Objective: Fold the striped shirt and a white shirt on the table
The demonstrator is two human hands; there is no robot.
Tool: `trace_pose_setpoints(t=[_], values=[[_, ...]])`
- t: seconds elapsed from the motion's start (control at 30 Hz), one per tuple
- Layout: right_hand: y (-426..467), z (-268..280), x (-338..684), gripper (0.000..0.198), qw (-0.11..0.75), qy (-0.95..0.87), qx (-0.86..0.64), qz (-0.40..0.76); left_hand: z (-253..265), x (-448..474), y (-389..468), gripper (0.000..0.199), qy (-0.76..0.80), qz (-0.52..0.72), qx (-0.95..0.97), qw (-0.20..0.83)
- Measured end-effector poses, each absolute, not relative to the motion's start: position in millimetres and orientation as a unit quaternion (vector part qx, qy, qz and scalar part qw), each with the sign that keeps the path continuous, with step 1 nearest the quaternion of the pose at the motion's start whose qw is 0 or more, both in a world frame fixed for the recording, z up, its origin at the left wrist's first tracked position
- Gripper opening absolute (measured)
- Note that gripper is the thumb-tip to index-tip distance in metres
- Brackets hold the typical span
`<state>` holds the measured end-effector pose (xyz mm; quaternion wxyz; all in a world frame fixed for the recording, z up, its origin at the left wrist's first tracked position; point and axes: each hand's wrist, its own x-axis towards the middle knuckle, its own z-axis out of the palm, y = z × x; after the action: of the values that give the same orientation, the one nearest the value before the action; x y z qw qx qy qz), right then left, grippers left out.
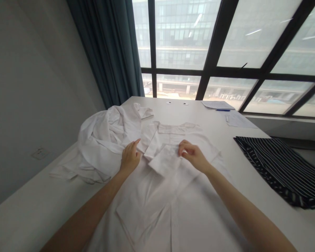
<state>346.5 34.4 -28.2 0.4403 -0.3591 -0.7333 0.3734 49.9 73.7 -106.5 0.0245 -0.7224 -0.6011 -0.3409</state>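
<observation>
A white shirt lies spread on the table with its collar at the far end and its front seam running toward me. One sleeve is folded across the upper front. My right hand pinches the edge of this sleeve near its end, thumb against fingers. To the left, my left hand is open at the shirt's shoulder side, fingers stretched out and thumb apart. Whether its palm touches the cloth I cannot tell. The shirt's lower end runs out of view.
A crumpled heap of white cloth lies on the left. Black striped fabric hangs over the right edge of the white table. Papers and a blue pen lie at the far right, by the windows.
</observation>
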Motion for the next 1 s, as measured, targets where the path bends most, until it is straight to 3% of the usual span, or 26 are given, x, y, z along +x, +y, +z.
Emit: trace_pose_setpoints(t=[0.07,0.13,0.37,0.47,0.6,0.67,0.73,0.8,0.87,1.0], values=[[26,-29,379,0.015,0.529,-0.688,-0.376,0.325,-108,50,73,0.059,-0.604,-0.338,-0.721,0.029],[19,-33,415,0.022,0.544,-0.663,-0.412,0.308,-109,50,73,0.058,-0.601,-0.327,-0.728,0.038],[1,-56,488,0.027,0.36,-0.649,-0.619,0.256,-109,56,70,0.044,-0.55,-0.258,-0.79,0.085],[-4,-62,477,0.033,0.346,-0.683,-0.601,0.229,-108,58,69,0.042,-0.529,-0.252,-0.807,0.077],[-3,-65,446,0.055,0.28,-0.766,-0.535,0.219,-104,59,65,0.038,-0.497,-0.26,-0.826,0.054],[1,-62,431,0.047,0.258,-0.782,-0.52,0.227,-102,59,63,0.033,-0.473,-0.258,-0.841,0.043],[4,-57,422,0.027,0.252,-0.785,-0.51,0.245,-101,59,62,0.028,-0.454,-0.258,-0.852,0.031],[3,-47,419,0.017,0.276,-0.78,-0.496,0.263,-101,59,63,0.024,-0.45,-0.271,-0.851,0.016],[-2,-34,423,0.02,0.348,-0.761,-0.473,0.276,-102,57,66,0.023,-0.459,-0.297,-0.838,-0.005],[-21,-5,445,0.045,0.519,-0.678,-0.396,0.338,-108,52,75,0.027,-0.493,-0.388,-0.777,-0.048]])
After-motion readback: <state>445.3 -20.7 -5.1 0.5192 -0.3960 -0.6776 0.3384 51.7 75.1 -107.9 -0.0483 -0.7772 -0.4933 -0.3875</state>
